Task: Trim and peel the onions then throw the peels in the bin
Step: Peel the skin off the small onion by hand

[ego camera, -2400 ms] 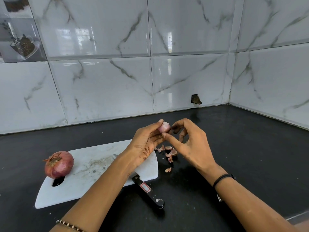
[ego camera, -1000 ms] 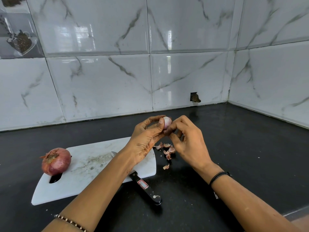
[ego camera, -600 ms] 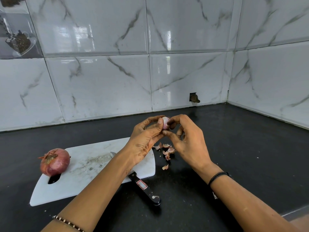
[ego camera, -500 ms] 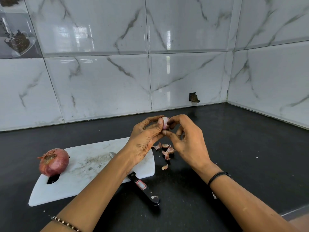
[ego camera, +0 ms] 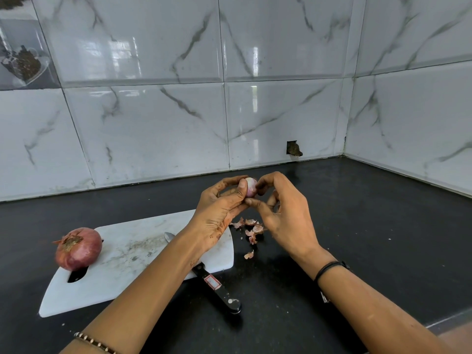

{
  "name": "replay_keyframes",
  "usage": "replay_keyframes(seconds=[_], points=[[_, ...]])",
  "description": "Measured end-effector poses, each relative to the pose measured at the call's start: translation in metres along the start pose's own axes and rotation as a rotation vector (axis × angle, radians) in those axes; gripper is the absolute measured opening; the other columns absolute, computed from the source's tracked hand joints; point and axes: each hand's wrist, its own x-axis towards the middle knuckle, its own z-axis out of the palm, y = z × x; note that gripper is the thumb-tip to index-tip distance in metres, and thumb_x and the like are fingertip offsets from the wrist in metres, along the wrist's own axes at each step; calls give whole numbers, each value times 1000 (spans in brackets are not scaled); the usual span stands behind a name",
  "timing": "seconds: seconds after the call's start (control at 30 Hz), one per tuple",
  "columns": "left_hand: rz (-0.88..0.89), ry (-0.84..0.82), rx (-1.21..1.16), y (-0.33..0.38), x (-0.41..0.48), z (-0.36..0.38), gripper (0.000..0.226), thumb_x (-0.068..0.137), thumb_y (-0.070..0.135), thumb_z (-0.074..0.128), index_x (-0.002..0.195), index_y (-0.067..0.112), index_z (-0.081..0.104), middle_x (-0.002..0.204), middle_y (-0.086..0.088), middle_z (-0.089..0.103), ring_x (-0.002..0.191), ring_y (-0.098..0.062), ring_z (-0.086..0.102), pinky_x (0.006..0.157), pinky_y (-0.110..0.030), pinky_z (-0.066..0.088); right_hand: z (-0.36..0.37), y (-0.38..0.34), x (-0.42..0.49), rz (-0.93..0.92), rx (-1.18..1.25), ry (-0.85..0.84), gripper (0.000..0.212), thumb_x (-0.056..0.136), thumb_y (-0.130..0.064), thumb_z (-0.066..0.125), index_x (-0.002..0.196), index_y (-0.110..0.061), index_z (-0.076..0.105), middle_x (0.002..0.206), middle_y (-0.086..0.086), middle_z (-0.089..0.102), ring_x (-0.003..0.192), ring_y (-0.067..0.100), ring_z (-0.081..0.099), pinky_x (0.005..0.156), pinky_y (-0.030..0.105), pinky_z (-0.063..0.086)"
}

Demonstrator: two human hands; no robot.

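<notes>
Head view: a black countertop (ego camera: 370, 251) runs into a corner of glossy marble-patterned wall tiles (ego camera: 153, 123). On the left lies a white cutting board (ego camera: 122, 282) bearing an unpeeled red onion (ego camera: 79, 247) at its left end and a knife (ego camera: 217, 287) whose black handle juts off the near edge. Above the counter, the left hand (ego camera: 219, 208) and right hand (ego camera: 286, 213) both pinch a small pale onion (ego camera: 251, 186) with curled fingers. Loose peels (ego camera: 251, 226) lie on the counter below it, just right of the board.

Left hand (ego camera: 217, 215): dark smudges; thin bracelet of dark and pale beads (ego camera: 94, 342) at wrist. Right hand (ego camera: 288, 221): black cord wristband (ego camera: 329, 267) (small metallic piece (ego camera: 325, 298) beneath).
</notes>
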Motion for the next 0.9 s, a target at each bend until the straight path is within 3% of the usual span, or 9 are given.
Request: replay_keyframes(seconds=[0.23, 0.43, 0.53, 0.6, 0.7, 0.9], points=[[16, 11, 24, -1, 0, -1, 34, 75, 14, 74, 108, 5, 70, 96, -17, 76, 98, -26, 74, 86, -33, 62, -1, 2, 0, -36, -6, -15, 25, 88, -17, 78, 104, -26, 62, 101, -16, 59, 63, 16, 56, 59, 38, 53], [34, 14, 39, -2, 1, 2, 43, 77, 15, 74, 116, 0, 67, 111, -19, 75, 106, -30, 73, 92, -36, 60, 4, 8, 0, -33, -65, -52, 23, 87, 1, 69, 90, -22, 68, 98, -16, 56, 78, 11, 59, 63, 41, 55], [13, 8, 40, -1, 2, -1, 42, 78, 18, 73, 116, 1, 68, 115, -23, 73, 109, -32, 72, 92, -35, 60, 3, 7, 0, 12, -32, -16, 17, 88, -14, 77, 92, -21, 62, 93, -15, 59, 66, 15, 57, 61, 37, 54], [-2, 9, 34, 0, 2, -3, 44, 80, 21, 72, 118, -1, 67, 117, -25, 71, 110, -34, 71, 94, -36, 59, 2, 5, 0, 36, 21, 11, 24, 87, -26, 80, 97, -21, 59, 91, -14, 61, 60, 18, 57, 59, 33, 53], [-17, 5, 23, -2, 3, -3, 48, 84, 24, 70, 121, -6, 65, 118, -26, 71, 111, -32, 71, 95, -36, 59, 1, 2, 1, 26, 55, 21, 28, 86, -28, 82, 102, -22, 59, 92, -13, 63, 57, 18, 57, 59, 32, 54], [-18, 0, 56, -4, 3, -3, 38, 89, 26, 67, 112, -4, 71, 110, -24, 73, 91, -20, 72, 86, -32, 61, -1, 1, 0, -28, 47, -4, 26, 87, -28, 81, 105, -20, 64, 98, -12, 61, 60, 17, 55, 58, 32, 53]])
